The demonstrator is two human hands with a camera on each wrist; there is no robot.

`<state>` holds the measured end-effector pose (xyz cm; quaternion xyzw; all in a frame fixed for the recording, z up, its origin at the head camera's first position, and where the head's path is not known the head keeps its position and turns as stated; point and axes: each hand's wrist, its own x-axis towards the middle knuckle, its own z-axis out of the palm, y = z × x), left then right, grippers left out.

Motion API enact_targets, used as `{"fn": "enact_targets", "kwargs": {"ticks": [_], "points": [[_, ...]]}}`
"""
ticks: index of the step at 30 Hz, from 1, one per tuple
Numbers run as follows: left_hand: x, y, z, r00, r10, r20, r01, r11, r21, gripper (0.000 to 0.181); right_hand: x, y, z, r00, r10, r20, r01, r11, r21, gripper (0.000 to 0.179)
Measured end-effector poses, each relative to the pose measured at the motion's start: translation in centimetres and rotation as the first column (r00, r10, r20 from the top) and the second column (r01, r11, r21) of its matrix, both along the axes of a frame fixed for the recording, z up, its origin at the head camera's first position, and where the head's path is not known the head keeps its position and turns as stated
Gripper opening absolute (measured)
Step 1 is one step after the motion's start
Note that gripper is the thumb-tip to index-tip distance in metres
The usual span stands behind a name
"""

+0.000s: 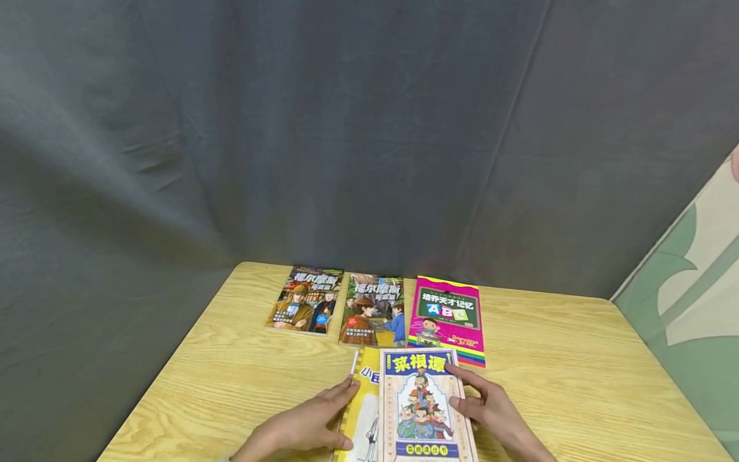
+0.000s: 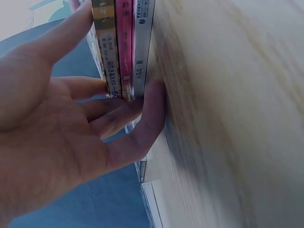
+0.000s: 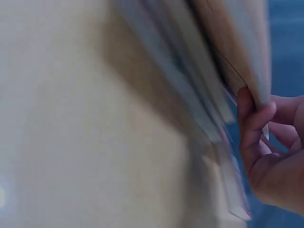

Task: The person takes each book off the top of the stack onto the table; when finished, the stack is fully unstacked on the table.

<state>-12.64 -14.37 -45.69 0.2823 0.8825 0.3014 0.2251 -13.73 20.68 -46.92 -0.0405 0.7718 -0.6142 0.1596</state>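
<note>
My right hand [image 1: 496,410] grips a comic-style book [image 1: 424,398] with a blue title band by its right edge, thumb on the cover. In the right wrist view the fingers of the right hand [image 3: 273,147] pinch this book, tilted above other books and blurred. It overlaps a yellow book [image 1: 365,417]. Along that book's left side, my left hand [image 1: 312,417] holds the edge with thumb and curved fingers. In the left wrist view the left hand [image 2: 76,114] lies against stacked spines: the yellow book, a pink book [image 2: 125,47] and a white book [image 2: 141,52].
Behind the stack lie two detective comic books [image 1: 306,301], [image 1: 372,311] and a pink ABC book [image 1: 447,314], side by side on the wooden table [image 1: 548,359]. A dark grey curtain [image 1: 369,141] hangs behind the table. A patterned wall [image 1: 687,308] stands at the right.
</note>
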Motion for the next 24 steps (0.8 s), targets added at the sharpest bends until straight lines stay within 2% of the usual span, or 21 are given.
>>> {"fn": "enact_targets", "kwargs": {"ticks": [2,4,9,11,13,16,19,24], "points": [[0.1,0.1,0.1,1.0,-0.001,0.001,0.001,1.0,-0.007,0.088,-0.5,1.4,0.9,1.0,-0.01,0.006,0.01,1.0,-0.01,0.064],[0.1,0.2,0.1,1.0,0.001,0.003,-0.001,1.0,-0.014,0.088,-1.3,2.9,1.9,0.998,-0.054,-0.008,0.054,0.999,-0.002,0.064],[0.2,0.3,0.0,1.0,0.018,-0.003,-0.018,0.999,-0.029,0.089,-4.3,8.1,4.4,0.977,-0.144,-0.156,0.158,0.984,0.084,0.063],[0.2,0.3,-0.1,1.0,0.02,-0.009,-0.02,0.999,-0.028,0.09,-5.8,10.5,5.2,0.965,-0.153,-0.215,0.185,0.973,0.139,0.064],[0.2,0.4,-0.1,1.0,0.02,-0.01,-0.02,0.999,-0.026,0.09,-7.3,12.7,5.7,0.96,-0.152,-0.233,0.199,0.961,0.193,0.066],[0.3,0.4,-0.1,1.0,0.021,-0.002,-0.021,0.999,-0.027,0.09,-9.5,15.3,5.6,0.965,-0.135,-0.225,0.191,0.949,0.249,0.069],[0.3,0.3,-0.2,1.0,0.023,0.003,-0.023,0.999,-0.025,0.09,-11.2,17.2,4.6,0.975,-0.121,-0.186,0.17,0.946,0.277,0.073],[0.2,0.1,-0.1,1.0,0.007,0.013,-0.007,1.0,-0.006,0.089,-12.4,20.2,2.3,0.988,-0.116,-0.104,0.14,0.952,0.273,0.073]]}}
